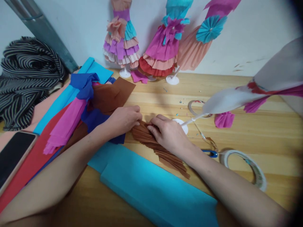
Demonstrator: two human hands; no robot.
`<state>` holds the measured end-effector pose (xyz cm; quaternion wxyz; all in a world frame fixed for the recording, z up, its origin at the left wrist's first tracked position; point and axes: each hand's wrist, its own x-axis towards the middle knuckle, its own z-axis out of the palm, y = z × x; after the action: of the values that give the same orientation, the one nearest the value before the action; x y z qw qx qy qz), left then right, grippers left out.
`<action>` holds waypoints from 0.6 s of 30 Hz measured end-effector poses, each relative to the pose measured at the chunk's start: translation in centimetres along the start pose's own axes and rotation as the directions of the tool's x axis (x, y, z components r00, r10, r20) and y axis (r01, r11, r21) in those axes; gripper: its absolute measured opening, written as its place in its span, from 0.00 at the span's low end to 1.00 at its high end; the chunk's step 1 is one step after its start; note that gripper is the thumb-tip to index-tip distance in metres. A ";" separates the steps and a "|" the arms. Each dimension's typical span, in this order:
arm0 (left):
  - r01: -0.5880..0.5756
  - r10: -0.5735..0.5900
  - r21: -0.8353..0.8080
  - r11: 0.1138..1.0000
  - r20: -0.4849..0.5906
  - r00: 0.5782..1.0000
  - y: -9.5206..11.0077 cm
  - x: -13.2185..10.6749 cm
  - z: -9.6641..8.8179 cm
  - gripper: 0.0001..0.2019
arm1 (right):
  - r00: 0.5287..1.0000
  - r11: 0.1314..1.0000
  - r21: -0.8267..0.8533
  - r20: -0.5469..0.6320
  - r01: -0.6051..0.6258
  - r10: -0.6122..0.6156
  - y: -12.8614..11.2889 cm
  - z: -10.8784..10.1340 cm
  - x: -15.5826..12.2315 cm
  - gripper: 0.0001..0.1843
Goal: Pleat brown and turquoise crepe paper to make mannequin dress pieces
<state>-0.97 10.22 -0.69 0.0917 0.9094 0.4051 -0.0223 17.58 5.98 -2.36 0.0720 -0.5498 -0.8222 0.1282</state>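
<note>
A strip of brown crepe paper (pixel 163 151), folded into narrow pleats, lies slantwise on the table below my hands. Its upper left end is pinched between the fingertips of my left hand (pixel 125 119). Close beside it, my right hand (pixel 168 132) grips the pleats with thumb and fingers. The pleated strip fans out under my right wrist toward the lower right. Just below it rests a folded turquoise paper sheet (pixel 151 183). Uncreased brown paper (pixel 111 94) lies behind my left hand, next to crumpled dark blue paper (pixel 94 119).
Three paper-dressed forms, one with a turquoise rosette (pixel 211 29), stand along the wall. A white-wrapped form (pixel 222 99) leans at right. A tape roll (pixel 246 164), blue-handled scissors (pixel 210 153) and a magenta scrap (pixel 224 119) lie right. Left are a phone (pixel 14 157) and striped cloth (pixel 30 78).
</note>
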 end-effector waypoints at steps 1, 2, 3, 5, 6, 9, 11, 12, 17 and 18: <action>0.001 -0.001 0.001 1.000 -0.002 1.000 0.0 0.0 0.0 0.05 | 1.000 1.000 0.004 -0.006 0.005 -0.005 0.0 0.0 0.0 0.09; 0.003 -0.003 0.001 1.000 -0.004 1.000 0.0 0.0 0.0 0.05 | 1.000 1.000 0.005 -0.009 0.009 -0.009 0.0 0.0 -0.1 0.10; 0.004 -0.004 0.000 1.000 -0.005 1.000 0.0 0.0 0.0 0.05 | 1.000 1.000 0.005 -0.011 0.010 -0.010 0.0 0.0 -0.1 0.10; 0.006 -0.006 -0.002 1.000 -0.008 1.000 0.1 -0.1 0.0 0.05 | 1.000 1.000 0.002 -0.007 0.008 -0.008 0.0 0.0 -0.1 0.08; 0.005 -0.005 -0.003 1.000 -0.009 1.000 0.1 -0.1 0.0 0.05 | 1.000 1.000 0.000 -0.004 0.007 -0.007 0.0 0.0 -0.1 0.07; 0.000 0.000 0.002 1.000 -0.020 1.000 0.0 -0.1 0.1 0.05 | 1.000 1.000 -0.006 0.005 0.008 -0.008 0.0 0.1 -0.1 0.06; -0.009 0.009 0.007 1.000 -0.032 0.999 0.0 0.0 0.2 0.05 | 1.000 1.000 -0.017 0.003 0.016 -0.016 0.0 0.1 -0.2 0.07; -0.013 0.013 0.011 1.000 -0.038 0.999 0.0 0.0 0.2 0.06 | 1.000 0.999 -0.025 0.002 0.023 -0.023 0.0 0.1 -0.2 0.08; -0.030 0.031 0.025 0.999 -0.029 0.999 -0.1 -0.1 0.3 0.07 | 0.999 0.998 -0.048 0.009 0.036 -0.036 -0.1 0.1 -0.2 0.08; -0.033 0.034 0.021 0.999 -0.026 0.999 -0.1 -0.2 0.2 0.07 | 0.999 0.998 -0.048 0.011 0.039 -0.038 0.0 0.2 -0.2 0.08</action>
<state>-1.11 10.10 -0.90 0.0771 0.9172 0.3907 -0.0129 17.58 5.74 -2.50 0.0568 -0.5347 -0.8359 0.1097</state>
